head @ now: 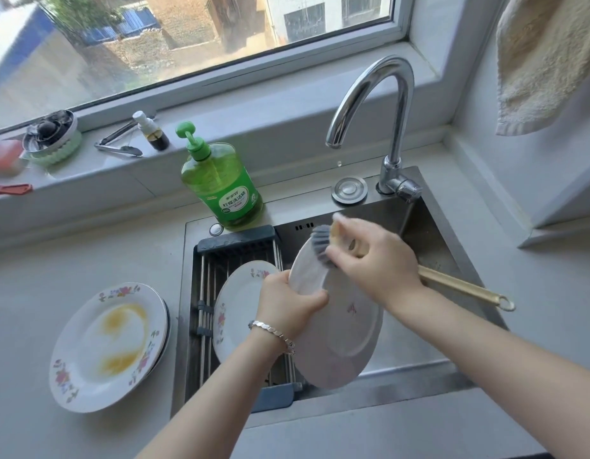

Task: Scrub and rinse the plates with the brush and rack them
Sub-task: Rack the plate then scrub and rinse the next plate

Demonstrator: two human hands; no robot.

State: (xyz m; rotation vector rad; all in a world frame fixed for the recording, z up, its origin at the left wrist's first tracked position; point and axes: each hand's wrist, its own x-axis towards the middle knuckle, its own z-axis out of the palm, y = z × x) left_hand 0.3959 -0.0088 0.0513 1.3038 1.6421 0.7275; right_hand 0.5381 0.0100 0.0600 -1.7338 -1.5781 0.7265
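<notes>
- Left of the grey steel sink (434, 241): stacked white flowered plates (110, 346), smeared yellow.
- Sink's left side: dark wire rack (206, 293) holding one leaning flowered plate (240, 309).
- Over the sink: left hand (287, 303) grips a tilted white plate (348, 332) by its rim; the rack is nearest this hand.
- Right hand (376, 260) curls round the wooden brush (321, 243), bristles on the plate's top, handle pointing right.

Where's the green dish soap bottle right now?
In the head view, the green dish soap bottle stands upright behind the back-left corner of the sink, left of the faucet, just beyond the drying rack.
</notes>
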